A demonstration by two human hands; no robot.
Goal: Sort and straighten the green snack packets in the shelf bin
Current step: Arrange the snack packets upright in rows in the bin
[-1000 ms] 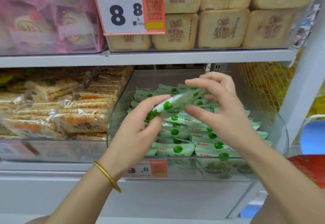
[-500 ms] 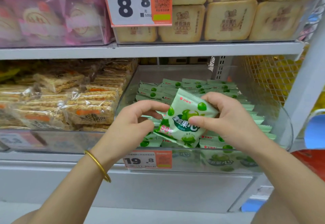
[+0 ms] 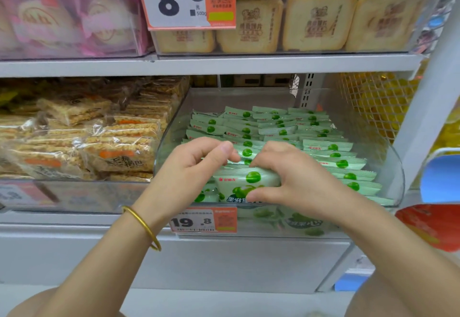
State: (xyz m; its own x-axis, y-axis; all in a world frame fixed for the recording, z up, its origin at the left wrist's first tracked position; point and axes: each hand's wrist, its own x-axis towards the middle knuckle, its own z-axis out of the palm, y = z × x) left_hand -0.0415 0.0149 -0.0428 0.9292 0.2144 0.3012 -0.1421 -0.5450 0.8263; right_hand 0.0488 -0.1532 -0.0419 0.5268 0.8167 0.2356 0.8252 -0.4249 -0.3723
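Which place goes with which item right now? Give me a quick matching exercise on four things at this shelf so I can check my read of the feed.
Items:
1. green packet
2. 19.8 price tag
3. gold bangle
4. rice cracker packs

Places:
A. on the left wrist
B. held by the left hand and right hand at the front of the clear bin
C. on the clear bin's front face
D. in the neighbouring bin to the left

Pairs: 1-B, 2-C, 3-A, 4-D
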